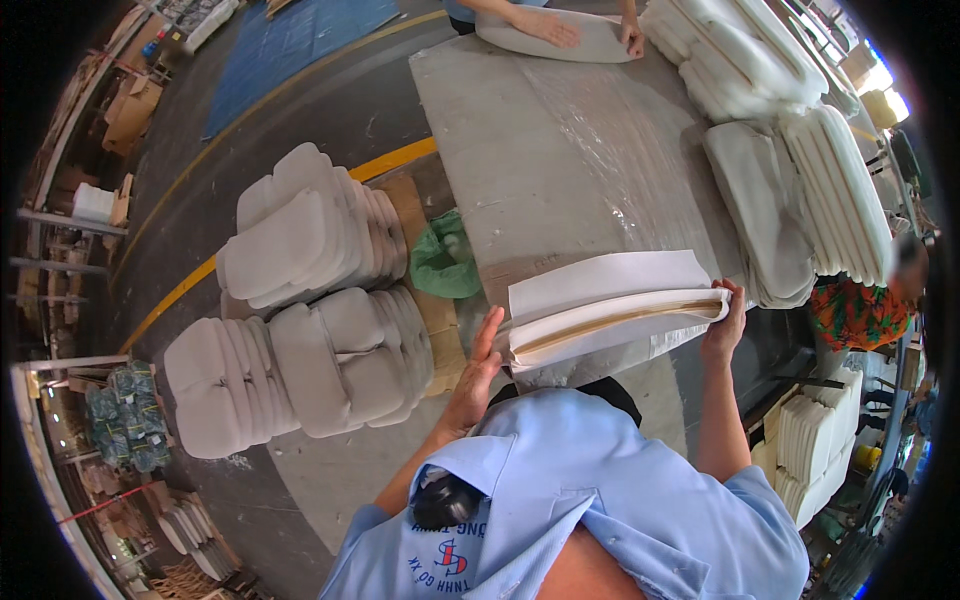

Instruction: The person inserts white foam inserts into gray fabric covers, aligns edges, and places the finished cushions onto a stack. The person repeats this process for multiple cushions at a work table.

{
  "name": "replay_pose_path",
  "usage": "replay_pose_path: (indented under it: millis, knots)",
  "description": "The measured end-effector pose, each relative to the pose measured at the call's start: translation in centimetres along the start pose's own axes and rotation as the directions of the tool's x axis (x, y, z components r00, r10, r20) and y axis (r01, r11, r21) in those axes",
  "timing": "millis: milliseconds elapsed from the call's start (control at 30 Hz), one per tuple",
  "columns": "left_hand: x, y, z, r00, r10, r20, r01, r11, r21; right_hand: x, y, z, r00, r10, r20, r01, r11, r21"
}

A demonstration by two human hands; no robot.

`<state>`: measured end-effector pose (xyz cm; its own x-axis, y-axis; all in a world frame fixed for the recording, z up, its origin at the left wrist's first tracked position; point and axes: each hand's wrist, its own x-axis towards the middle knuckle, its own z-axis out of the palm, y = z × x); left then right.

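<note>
A folded white cushion cover with a tan foam slab inside it (pixel 610 305) lies at the near edge of a grey worktable (pixel 520 130). My right hand (pixel 727 325) grips the cover's right end, fingers curled over the edge. Flat and with its fingers together, my left hand (pixel 478 372) presses against the cover's left end. The open side of the cover faces me and shows the foam's edge.
Stacks of white padded cushions (pixel 300 300) stand on the floor at my left, beside a green bag (pixel 445 260). More cushions (pixel 800 190) pile up on the table's right. Another person's hands (pixel 550 25) press a cushion at the far end. A person in an orange patterned top (pixel 860 310) is at right.
</note>
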<state>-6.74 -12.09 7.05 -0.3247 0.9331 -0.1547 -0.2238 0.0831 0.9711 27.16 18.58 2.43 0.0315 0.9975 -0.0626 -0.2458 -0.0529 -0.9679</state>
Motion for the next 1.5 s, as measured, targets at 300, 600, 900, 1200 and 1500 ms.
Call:
replay_pose_path:
  millis: [300,600,900,1200,1500]
  knots:
    - [4.6,0.5,0.9,0.974,0.144,-0.172,-0.125,0.985,0.121,-1.7,-0.5,0.2,0.979,0.075,-0.189,-0.041,0.983,0.179]
    - [19.6,2.9,-2.7,0.844,0.182,-0.504,-0.321,0.925,-0.204,-14.2,-3.5,1.5,0.886,0.441,-0.144,-0.363,0.852,0.378]
    - [31.6,5.1,-0.6,0.967,0.037,-0.253,-0.116,0.947,-0.301,-18.4,-1.8,8.9,0.583,0.683,0.440,-0.721,0.684,-0.107]
    - [32.5,4.6,0.9,0.991,-0.056,-0.122,-0.002,0.902,-0.431,-14.6,-0.9,13.4,0.253,0.635,0.730,-0.192,0.773,-0.605]
    - [31.7,1.7,-1.4,0.994,0.025,-0.103,-0.074,0.857,-0.509,5.3,-6.0,23.0,0.405,0.323,0.855,-0.129,0.946,-0.296]
